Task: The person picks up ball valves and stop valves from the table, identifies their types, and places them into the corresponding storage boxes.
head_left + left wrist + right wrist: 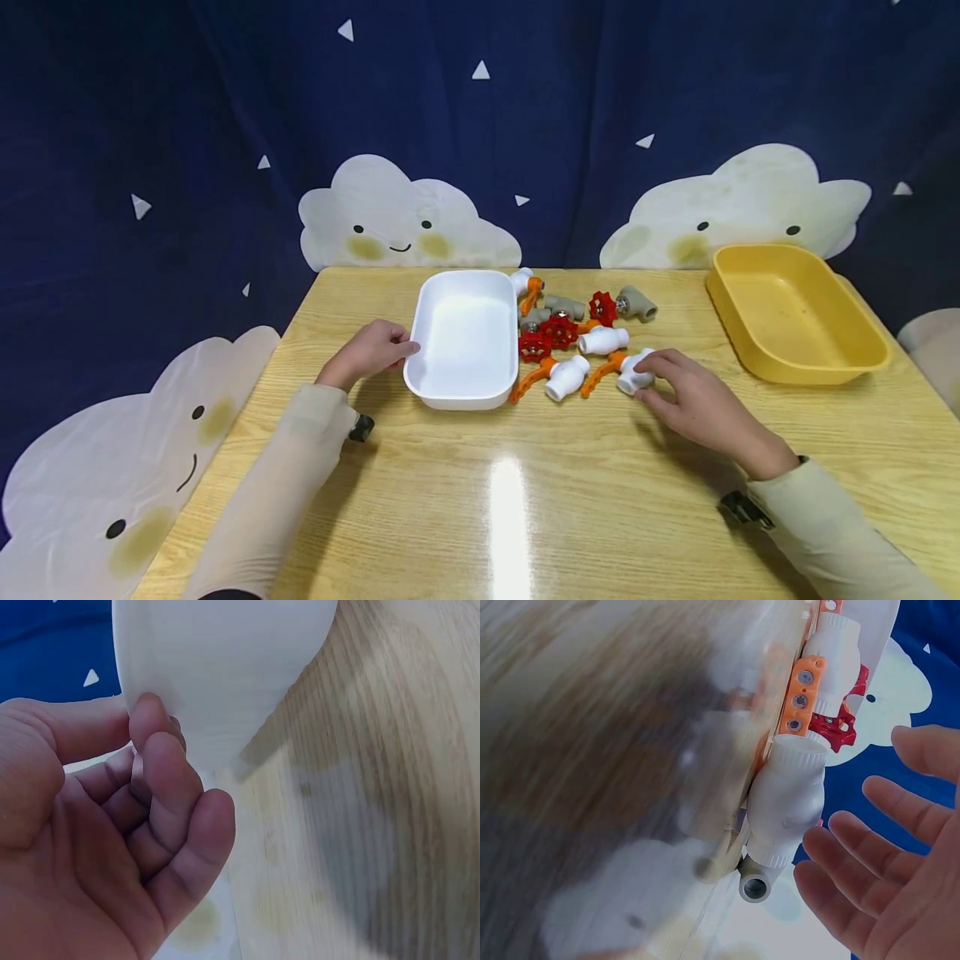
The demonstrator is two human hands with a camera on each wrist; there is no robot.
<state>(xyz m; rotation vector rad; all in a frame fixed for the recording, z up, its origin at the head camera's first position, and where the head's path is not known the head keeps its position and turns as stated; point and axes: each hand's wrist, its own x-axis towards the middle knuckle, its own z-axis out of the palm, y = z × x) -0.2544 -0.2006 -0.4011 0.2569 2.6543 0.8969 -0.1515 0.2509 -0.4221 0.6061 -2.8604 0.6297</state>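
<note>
My left hand (pixel 375 348) pinches the left wall of an upright white tray (pixel 463 337) between thumb and fingers; in the left wrist view the hand (pixel 127 817) grips the edge of the tray (pixel 217 667). My right hand (pixel 693 404) is at the right end of a white valve with an orange handle (pixel 634 372). The right wrist view shows this hand (pixel 885 847) with its fingers spread and slightly bent beside the white valve (pixel 787 799), not closed round it. Another white valve (pixel 567 377) lies to its left.
Between the tray and my right hand lie several more valves, among them red-wheeled grey ones (pixel 558 331) and a white one (pixel 603 341). A yellow tray (pixel 813 375) stands at the right of the wooden table (pixel 420 500). A dark blue curtain (pixel 420 108) hangs behind.
</note>
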